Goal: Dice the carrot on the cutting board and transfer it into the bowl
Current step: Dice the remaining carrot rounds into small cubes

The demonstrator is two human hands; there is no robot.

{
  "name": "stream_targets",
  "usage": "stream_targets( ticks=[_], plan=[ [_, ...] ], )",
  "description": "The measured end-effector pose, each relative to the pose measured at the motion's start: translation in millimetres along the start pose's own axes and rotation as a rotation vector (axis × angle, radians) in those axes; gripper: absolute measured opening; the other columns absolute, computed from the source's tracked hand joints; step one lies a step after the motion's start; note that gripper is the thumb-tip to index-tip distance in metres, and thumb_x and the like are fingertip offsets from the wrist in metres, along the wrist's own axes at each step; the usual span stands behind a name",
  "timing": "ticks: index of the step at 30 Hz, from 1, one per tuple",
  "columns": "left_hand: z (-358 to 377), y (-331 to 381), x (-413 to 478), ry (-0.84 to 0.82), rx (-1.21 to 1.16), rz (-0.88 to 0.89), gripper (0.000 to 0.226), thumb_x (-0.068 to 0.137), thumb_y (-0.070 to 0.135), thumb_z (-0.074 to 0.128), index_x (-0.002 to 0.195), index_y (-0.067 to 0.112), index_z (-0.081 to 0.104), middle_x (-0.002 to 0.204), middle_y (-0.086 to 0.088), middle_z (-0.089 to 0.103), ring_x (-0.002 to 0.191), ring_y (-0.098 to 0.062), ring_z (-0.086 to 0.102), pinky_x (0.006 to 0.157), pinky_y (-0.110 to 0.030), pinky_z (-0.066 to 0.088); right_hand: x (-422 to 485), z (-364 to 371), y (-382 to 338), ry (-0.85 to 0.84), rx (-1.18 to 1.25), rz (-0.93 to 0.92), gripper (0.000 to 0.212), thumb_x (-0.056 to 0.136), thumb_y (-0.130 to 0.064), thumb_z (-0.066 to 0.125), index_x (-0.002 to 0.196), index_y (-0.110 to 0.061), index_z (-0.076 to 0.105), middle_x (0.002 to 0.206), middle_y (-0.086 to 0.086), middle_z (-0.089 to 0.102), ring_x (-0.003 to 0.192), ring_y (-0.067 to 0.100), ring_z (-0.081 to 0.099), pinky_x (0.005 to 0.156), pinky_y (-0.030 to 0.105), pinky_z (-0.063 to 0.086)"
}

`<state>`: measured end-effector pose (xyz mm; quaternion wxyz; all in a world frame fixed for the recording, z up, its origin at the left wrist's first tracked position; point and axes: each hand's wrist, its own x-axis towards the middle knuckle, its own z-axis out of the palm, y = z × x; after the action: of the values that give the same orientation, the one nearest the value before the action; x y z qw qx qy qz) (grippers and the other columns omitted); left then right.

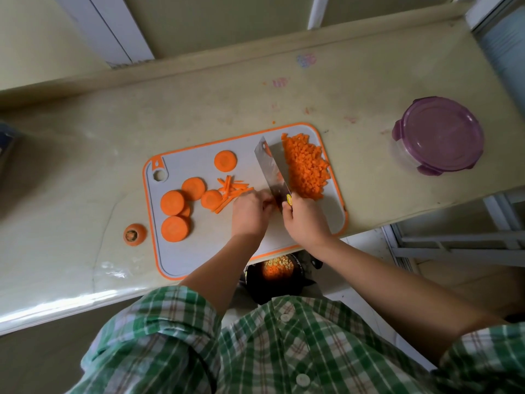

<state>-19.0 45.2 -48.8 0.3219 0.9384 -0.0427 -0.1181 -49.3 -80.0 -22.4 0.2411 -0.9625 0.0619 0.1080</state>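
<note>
1. The thin orange carrot sticks (pixel 231 191) lie in a loose bundle near the middle of the grey plastic cutting board with an orange rim (pixel 181 257). Their right ends run under the left grip (pixel 250 214).
2. A heap of small diced carrot cubes (pixel 306 169) fills the board's right side. Five thick round carrot slices (pixel 172 202) sit on its left side, some of them overlapping.
3. The left grip, a bare hand, is curled palm-down over the sticks' ends, with its fingertips just beside the blade.
4. The right grip (pixel 305 220), also bare, is clamped round the handle of a broad steel cleaver (pixel 272 169). The blade stands on edge between the sticks and the diced heap.
5. Both forearms reach in from rolled sleeves of a green and white checked shirt (pixel 284 351).
6. A dark round bowl (pixel 255 288) sits below the board's near edge, holding diced carrot and some paler bits.
7. The cut-off carrot top (pixel 135 234) rests on the pale beige surface (pixel 369 95), just left of the board.
8. A round clear container with a purple clip lid (pixel 437 135) stands well apart to the right.
9. A pale wall with white frame bars runs behind the surface.
</note>
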Motion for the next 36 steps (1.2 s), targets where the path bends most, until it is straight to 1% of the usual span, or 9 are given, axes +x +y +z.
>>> stream_targets(
  ticks=[2,6,8,11,18,24,29,31,36],
  plan=[
    [-3,0,-2,0.008,0.027,0.039,0.009,0.077,0.008,0.064,0.079,0.012,0.071,0.073,-0.009,0.062,0.071,-0.025,0.056,0.061,-0.029,0.033,1,-3,2,0.010,0.005,-0.008,0.022,0.097,-0.022,0.045,0.097,-0.003,0.056,0.084,0.021,0.065,0.080,0.041,0.061,0.059,0.036,0.034],
    [-5,0,-6,0.028,0.063,0.062,0.011,0.076,0.004,0.062,0.078,0.010,0.071,0.072,-0.012,0.062,0.072,-0.029,0.055,0.062,-0.033,0.038,-6,-13,5,0.029,-0.008,-0.039,0.020,0.097,-0.021,0.046,0.094,-0.003,0.056,0.080,0.021,0.064,0.077,0.039,0.061,0.057,0.034,0.032],
    [-6,1,-5,0.047,0.056,0.045,0.012,0.075,0.004,0.062,0.079,0.011,0.071,0.074,-0.012,0.063,0.072,-0.028,0.055,0.061,-0.031,0.033,-8,-15,2,0.020,-0.015,-0.055,0.019,0.096,-0.021,0.046,0.094,-0.005,0.055,0.080,0.019,0.063,0.076,0.038,0.060,0.057,0.033,0.033],
    [-6,5,-2,0.051,0.068,0.030,0.009,0.075,0.005,0.062,0.075,0.009,0.069,0.072,-0.012,0.062,0.069,-0.029,0.055,0.059,-0.030,0.028,-10,-12,-1,0.001,-0.038,-0.056,0.020,0.097,-0.021,0.045,0.098,-0.005,0.056,0.085,0.019,0.064,0.080,0.037,0.061,0.059,0.032,0.032],
    [-4,8,0,0.051,0.061,-0.009,0.009,0.077,0.006,0.062,0.076,0.008,0.071,0.074,-0.014,0.063,0.071,-0.029,0.056,0.061,-0.030,0.029,-14,-7,-1,-0.010,-0.035,-0.008,0.023,0.098,-0.022,0.043,0.100,-0.003,0.056,0.090,0.019,0.065,0.086,0.037,0.060,0.061,0.031,0.031],
    [0,5,0,0.049,0.027,-0.045,0.006,0.075,0.004,0.064,0.072,0.007,0.068,0.075,-0.014,0.061,0.074,-0.030,0.055,0.062,-0.030,0.027,-11,0,-2,-0.015,0.002,0.011,0.021,0.097,-0.019,0.044,0.093,-0.003,0.055,0.084,0.020,0.064,0.080,0.039,0.060,0.059,0.031,0.032],
    [-2,3,2,0.016,0.032,-0.016,0.007,0.078,0.006,0.067,0.081,0.010,0.071,0.081,-0.011,0.064,0.078,-0.029,0.058,0.065,-0.031,0.037,-4,0,0,0.002,0.041,0.016,0.020,0.096,-0.021,0.046,0.093,-0.003,0.055,0.082,0.022,0.064,0.078,0.041,0.061,0.060,0.036,0.036],
    [-5,3,1,0.010,0.036,-0.001,0.007,0.079,0.008,0.067,0.083,0.010,0.072,0.083,-0.011,0.065,0.080,-0.028,0.058,0.067,-0.031,0.037,-2,-3,0,0.012,0.054,0.016,0.020,0.096,-0.021,0.047,0.094,-0.003,0.055,0.082,0.022,0.063,0.079,0.042,0.060,0.061,0.038,0.038],
    [-8,1,-3,0.050,0.045,-0.013,0.007,0.076,0.006,0.064,0.079,0.009,0.070,0.083,-0.010,0.068,0.082,-0.028,0.060,0.066,-0.028,0.033,-7,-13,1,0.019,0.026,-0.019,0.019,0.097,-0.021,0.046,0.091,-0.005,0.055,0.079,0.018,0.062,0.076,0.037,0.060,0.058,0.031,0.031]
  ],
)
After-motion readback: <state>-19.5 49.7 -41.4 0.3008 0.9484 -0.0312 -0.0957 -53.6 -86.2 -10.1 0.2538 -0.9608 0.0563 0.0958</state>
